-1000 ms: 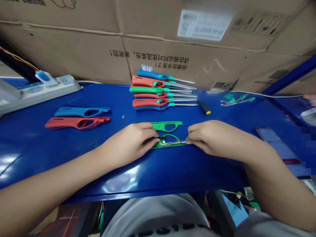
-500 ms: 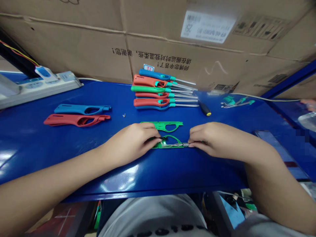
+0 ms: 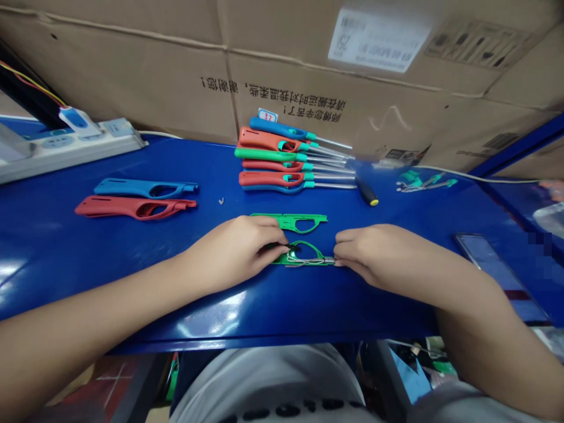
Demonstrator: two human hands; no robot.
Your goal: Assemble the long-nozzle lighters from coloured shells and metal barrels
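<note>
A green lighter half-shell (image 3: pixel 307 243) lies on the blue table with thin wires (image 3: pixel 304 259) running along it. My left hand (image 3: pixel 253 247) is closed on a small black part at the shell's left end. At the other end, my right hand (image 3: pixel 359 252) pinches the metal tube (image 3: pixel 329 260), most of which its fingers hide. Just behind is a second green half-shell (image 3: pixel 288 222), its left end near my left fingers.
Behind lie several assembled lighters (image 3: pixel 273 179) and a screwdriver (image 3: pixel 366 192). Blue (image 3: pixel 126 188) and red (image 3: pixel 110 207) shells, small screws (image 3: pixel 221 201) and a power strip (image 3: pixel 66 147) are leftward. Rightward are teal-ended parts (image 3: pixel 425 182) and a phone (image 3: pixel 497 276). A cardboard box (image 3: pixel 176 76) stands behind.
My right hand has shifted slightly down and left at the metal tube. The wires now bow a little below the shell's lower edge. My left hand keeps its hold.
</note>
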